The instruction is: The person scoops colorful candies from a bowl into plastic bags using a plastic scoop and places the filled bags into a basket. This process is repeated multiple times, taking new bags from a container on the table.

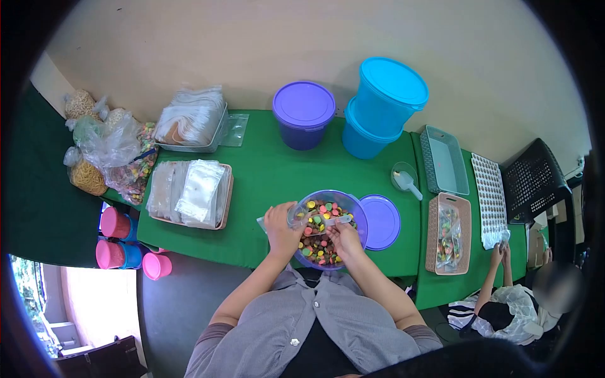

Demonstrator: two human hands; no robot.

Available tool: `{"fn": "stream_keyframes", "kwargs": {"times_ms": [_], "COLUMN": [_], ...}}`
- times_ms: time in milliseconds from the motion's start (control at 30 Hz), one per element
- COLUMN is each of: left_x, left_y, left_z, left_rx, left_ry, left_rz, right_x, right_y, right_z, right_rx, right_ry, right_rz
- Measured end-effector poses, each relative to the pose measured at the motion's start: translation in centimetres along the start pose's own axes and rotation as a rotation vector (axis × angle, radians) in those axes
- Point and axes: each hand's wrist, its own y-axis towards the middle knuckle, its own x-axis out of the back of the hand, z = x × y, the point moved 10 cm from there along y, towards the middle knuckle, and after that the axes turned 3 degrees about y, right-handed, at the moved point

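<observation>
A purple tub [361, 217] in front of me holds many colourful round candies [322, 257], in pink, green, yellow and brown. Over its right side my right hand [345, 240] grips the pale handle of a clear scoop [337, 220], whose bowl points left. My left hand [282, 228] is closed at the tub's left rim, beside the scoop's bowl. A corner of a clear plastic bag [261, 222] sticks out past its left side; most of the bag is hidden by the hand.
A purple lid [380, 222] and a second scoop [406, 180] lie to the right. Clear bags fill a basket [229, 195] at left. Lidded tubs [304, 116] stand behind. Filled packets lie in a pink basket [432, 252]. A co-worker [504, 309] handles something at far right.
</observation>
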Motion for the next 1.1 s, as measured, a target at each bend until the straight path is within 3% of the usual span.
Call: {"fn": "stream_keyframes", "kwargs": {"times_ms": [233,400,467,633,967,1033,1100], "left_x": [2.1,5.3,3.5,0.5,-1.8,-1.5,-1.0], "left_y": [0.5,2.5,3.0,1.9,0.7,0.8,1.0], "left_z": [0.0,-1.2,-2.6,-5.8,-10.3,-10.1,-9.9], "left_rx": [-0.011,0.010,-0.068,-0.203,-0.294,-0.283,-0.270], "left_ry": [-0.018,-0.021,-0.012,0.001,-0.077,-0.103,-0.127], "left_rz": [-0.062,-0.108,0.141,0.372,0.475,0.435,0.395], "right_x": [-0.3,-1.2,-1.1,-1.3,-7.6,-9.5,-9.8], "right_y": [-2.9,-6.2,-6.9,-8.6,-16.5,-18.9,-19.4], "right_z": [2.1,7.4,9.9,13.8,16.5,17.1,17.6], "right_rx": [-0.001,0.179,0.272,0.394,0.890,1.122,1.149], "right_ry": [0.006,0.048,0.083,0.128,-0.466,-0.766,-0.757], "right_rz": [-0.026,0.000,0.003,-0.002,0.016,0.034,0.021]}}
